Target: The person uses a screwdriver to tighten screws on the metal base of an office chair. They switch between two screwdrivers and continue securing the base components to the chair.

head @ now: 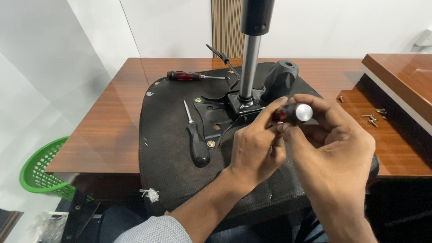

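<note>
The screwdriver (pixel 293 112) with the red-and-black handle and silver cap sits in both your hands, above the upturned chair seat (pixel 171 153) on the wooden table (pixel 103 130). Your right hand (pixel 335 144) wraps its handle; your left hand (pixel 256 148) pinches it nearer the metal plate (pixel 213 112). A second black screwdriver (pixel 195 139) lies on the seat.

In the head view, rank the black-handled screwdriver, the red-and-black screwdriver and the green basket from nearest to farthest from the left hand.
From the left hand:
1. Black-handled screwdriver, lying on the seat underside just left of it.
2. Red-and-black screwdriver, on the table at the far edge.
3. Green basket, on the floor, far left.
</note>
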